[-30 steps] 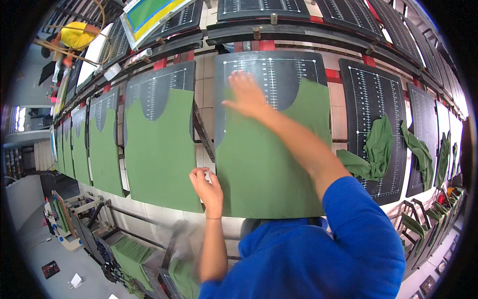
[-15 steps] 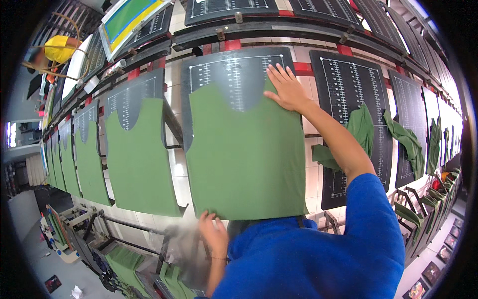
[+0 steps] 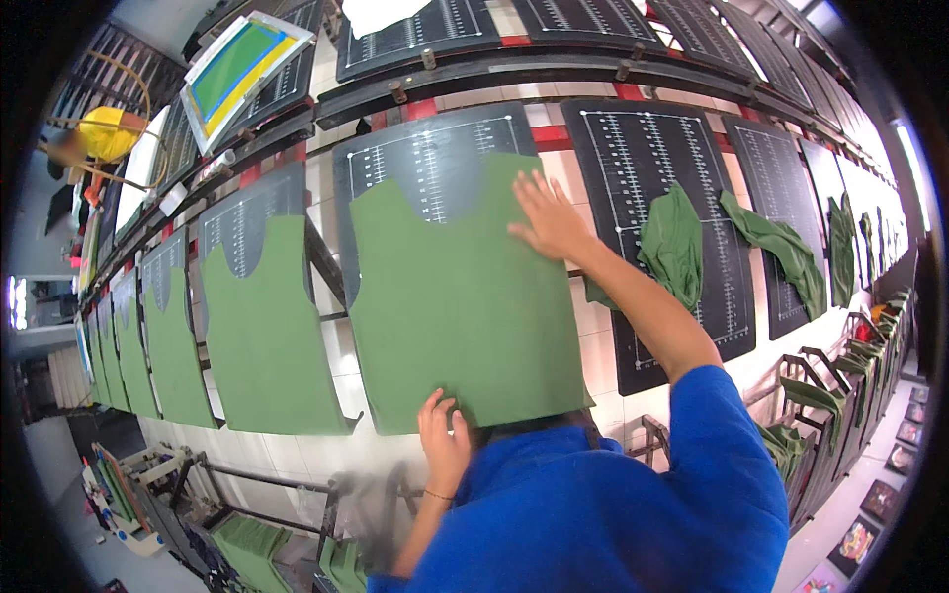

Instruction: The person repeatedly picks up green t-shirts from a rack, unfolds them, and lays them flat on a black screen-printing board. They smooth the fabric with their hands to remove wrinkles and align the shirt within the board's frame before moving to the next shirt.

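Grip: left hand, low centre of frame, fingers flat on the bottom edge of the green panel, pressing, nothing clasped. Right hand, centre, open palm spread on the panel's upper right edge. Panel lies on a black board. Left of frame: more green panels on boards. Right: crumpled green cloth on another board. Upper left: yellow-green screen frame.
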{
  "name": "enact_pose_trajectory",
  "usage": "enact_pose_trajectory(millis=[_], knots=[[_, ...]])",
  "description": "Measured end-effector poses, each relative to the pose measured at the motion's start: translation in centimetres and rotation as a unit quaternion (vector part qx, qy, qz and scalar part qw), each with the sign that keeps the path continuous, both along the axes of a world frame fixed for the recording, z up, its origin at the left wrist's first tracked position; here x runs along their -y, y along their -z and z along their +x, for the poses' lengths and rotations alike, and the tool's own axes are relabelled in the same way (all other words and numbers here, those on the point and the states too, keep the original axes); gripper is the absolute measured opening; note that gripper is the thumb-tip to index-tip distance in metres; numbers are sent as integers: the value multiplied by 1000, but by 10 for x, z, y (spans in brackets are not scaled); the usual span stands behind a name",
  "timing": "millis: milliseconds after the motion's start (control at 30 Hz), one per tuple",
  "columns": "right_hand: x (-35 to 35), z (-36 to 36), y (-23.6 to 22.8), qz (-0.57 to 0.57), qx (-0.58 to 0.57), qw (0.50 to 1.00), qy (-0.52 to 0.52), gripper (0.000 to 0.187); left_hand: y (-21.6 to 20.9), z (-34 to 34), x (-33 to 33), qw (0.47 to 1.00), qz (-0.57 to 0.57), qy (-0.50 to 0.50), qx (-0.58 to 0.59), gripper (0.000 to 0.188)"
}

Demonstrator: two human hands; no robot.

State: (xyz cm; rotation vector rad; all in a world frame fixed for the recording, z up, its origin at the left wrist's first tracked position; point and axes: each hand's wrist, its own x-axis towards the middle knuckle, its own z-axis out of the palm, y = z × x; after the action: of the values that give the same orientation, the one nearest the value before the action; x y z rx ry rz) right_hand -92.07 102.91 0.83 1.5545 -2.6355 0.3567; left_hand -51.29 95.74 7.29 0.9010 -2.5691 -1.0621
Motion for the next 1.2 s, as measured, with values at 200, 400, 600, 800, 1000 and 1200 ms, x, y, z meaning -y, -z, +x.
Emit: enact_pose_trajectory(millis=[200, 400, 600, 800, 1000, 1200], knots=[[-70, 49, -52, -45, 83, 986, 135, 54, 11, -17, 13, 993, 65, 63, -71, 16], [-178, 100, -70, 89, 7, 973, 212, 37, 3, -100, -16, 969, 139, 189, -80, 16], [-248, 68, -79, -116, 134, 958, 225, 22, 1, -199, -85, 953, 195, 222, -70, 36], [-350, -17, -74, -156, 221, 934, 234, 33, 45, -281, -159, 965, 190, 157, -83, 49], [-457, -130, -39, 4, 91, 889, 449, 32, 66, -289, -183, 952, 301, -30, -38, 47], [-597, -219, -21, -469, 131, 652, 581, 35, 49, -332, -193, 999, -2, -6, -54, 45]])
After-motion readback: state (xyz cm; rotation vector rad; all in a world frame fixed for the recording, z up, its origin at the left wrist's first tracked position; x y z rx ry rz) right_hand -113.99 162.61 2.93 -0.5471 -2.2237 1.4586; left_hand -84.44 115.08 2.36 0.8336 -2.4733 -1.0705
